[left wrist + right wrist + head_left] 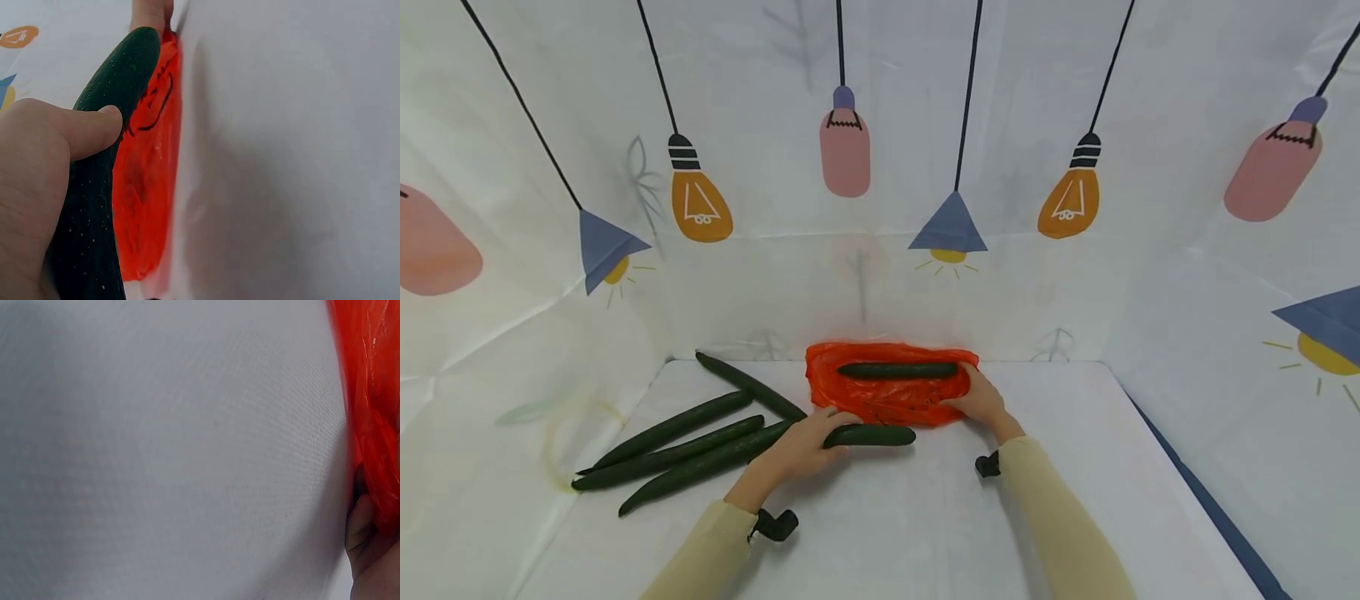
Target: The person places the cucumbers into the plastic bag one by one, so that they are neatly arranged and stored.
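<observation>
My left hand (801, 446) grips a dark green cucumber (872, 435), whose rounded end points right, just in front of the red plastic bag (850, 402). In the left wrist view the thumb lies across this cucumber (87, 225), with the bag behind it. At the bag's right end, my right hand (981, 400) holds the edge of the plastic. Another cucumber (898, 371) lies lengthwise on the bag's spread opening, its right tip close to that hand. The right wrist view catches curled fingers (360, 519) at the red plastic (378, 412).
Several long cucumbers (673, 429) lie fanned out on the left side of the white table (925, 533). One cucumber (748, 385) slants toward the bag's left end. A white sheet (760, 275) printed with lamps rises behind and along both sides.
</observation>
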`<state>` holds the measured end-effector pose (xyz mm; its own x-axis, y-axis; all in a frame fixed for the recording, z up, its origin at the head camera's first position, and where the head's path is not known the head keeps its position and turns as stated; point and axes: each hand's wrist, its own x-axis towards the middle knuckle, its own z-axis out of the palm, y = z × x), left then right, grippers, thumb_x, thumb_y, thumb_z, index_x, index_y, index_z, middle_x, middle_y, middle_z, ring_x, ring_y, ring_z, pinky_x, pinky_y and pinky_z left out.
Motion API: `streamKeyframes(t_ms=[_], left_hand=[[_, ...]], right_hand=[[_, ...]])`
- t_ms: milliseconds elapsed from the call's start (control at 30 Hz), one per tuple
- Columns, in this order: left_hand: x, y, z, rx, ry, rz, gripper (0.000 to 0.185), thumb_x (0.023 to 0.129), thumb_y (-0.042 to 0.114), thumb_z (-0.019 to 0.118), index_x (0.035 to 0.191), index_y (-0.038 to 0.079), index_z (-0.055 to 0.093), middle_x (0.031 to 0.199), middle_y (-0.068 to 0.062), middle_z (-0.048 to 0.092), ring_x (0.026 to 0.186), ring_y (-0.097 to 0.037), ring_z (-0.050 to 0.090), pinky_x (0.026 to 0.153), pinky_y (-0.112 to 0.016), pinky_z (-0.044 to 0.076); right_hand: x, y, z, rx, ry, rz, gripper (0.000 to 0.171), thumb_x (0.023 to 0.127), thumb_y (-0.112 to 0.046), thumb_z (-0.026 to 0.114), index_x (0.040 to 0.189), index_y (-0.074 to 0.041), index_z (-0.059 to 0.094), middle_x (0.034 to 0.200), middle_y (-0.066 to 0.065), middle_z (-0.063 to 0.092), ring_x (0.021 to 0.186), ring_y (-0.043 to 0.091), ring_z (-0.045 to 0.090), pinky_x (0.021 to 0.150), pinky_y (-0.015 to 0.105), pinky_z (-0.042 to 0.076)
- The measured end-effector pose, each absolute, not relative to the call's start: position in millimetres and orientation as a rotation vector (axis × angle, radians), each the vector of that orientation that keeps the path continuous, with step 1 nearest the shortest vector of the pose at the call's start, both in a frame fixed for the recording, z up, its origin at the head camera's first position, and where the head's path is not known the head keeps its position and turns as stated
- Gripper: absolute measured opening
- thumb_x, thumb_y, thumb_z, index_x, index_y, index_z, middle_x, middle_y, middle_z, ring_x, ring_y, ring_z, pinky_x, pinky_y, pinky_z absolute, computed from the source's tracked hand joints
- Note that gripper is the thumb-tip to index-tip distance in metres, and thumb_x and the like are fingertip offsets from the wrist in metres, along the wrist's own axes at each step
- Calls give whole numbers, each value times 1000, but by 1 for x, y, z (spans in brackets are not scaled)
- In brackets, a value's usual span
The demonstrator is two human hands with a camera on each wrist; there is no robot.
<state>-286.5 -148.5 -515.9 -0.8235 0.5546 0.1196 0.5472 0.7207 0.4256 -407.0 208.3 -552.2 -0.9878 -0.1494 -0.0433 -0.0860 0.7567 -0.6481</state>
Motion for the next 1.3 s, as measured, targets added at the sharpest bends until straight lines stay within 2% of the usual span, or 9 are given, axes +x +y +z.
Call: streamKeyframes(t_ms=[133, 300, 567, 767, 1000, 1167, 1300], left_hand=[[-298, -137, -509, 966, 2888, 709, 49, 92, 30, 68, 137, 37, 49, 120, 7, 52, 101, -13, 53, 87, -40, 49], [-313, -123, -500, 993, 2842, 718, 49, 93, 30, 67, 138, 37, 48, 122, 8, 51, 108, -11, 50, 93, -37, 46], [-334, -104, -493, 1004, 2810, 718, 47, 94, 33, 64, 139, 35, 48, 124, 4, 52, 114, -17, 49, 98, -44, 43], [-352, -86, -485, 1059, 2816, 707, 45, 94, 34, 64, 137, 35, 48, 119, 5, 52, 109, -15, 51, 96, -40, 45], [-372, -64, -468, 1102, 2775, 770, 41, 95, 31, 64, 133, 33, 50, 115, 5, 52, 102, -14, 51, 90, -38, 47], [-383, -51, -463, 1085, 2748, 837, 42, 95, 27, 65, 135, 32, 50, 117, 7, 51, 103, -13, 50, 91, -37, 46], [-391, -45, -466, 1072, 2771, 787, 42, 96, 28, 64, 135, 33, 50, 117, 7, 50, 104, -13, 49, 92, -38, 46]], right_hand=[[-407, 210, -550, -169, 2865, -1046, 95, 80, -38, 80, 151, -6, 27, 150, 17, 36, 133, 39, 34, 105, 58, 30], [-406, 212, -548, -190, 2871, -1039, 94, 80, -38, 80, 151, -6, 27, 150, 18, 36, 132, 39, 35, 106, 58, 30], [-402, 211, -546, -211, 2853, -1050, 93, 81, -35, 80, 151, -3, 27, 150, 20, 36, 133, 39, 35, 107, 57, 29], [-407, 210, -550, -220, 2894, -1031, 84, 83, -28, 76, 149, -7, 31, 145, 17, 42, 130, 37, 40, 106, 57, 31], [-405, 210, -545, -352, 2895, -1081, 89, 80, -32, 81, 147, -3, 31, 143, 20, 44, 129, 40, 41, 105, 58, 31], [-407, 212, -545, -519, 2927, -1135, 70, 81, -22, 80, 137, -4, 42, 130, 16, 56, 119, 37, 51, 100, 57, 38], [-407, 215, -548, -487, 2886, -1167, 70, 84, -20, 76, 141, -5, 38, 134, 16, 54, 124, 36, 48, 103, 56, 36]])
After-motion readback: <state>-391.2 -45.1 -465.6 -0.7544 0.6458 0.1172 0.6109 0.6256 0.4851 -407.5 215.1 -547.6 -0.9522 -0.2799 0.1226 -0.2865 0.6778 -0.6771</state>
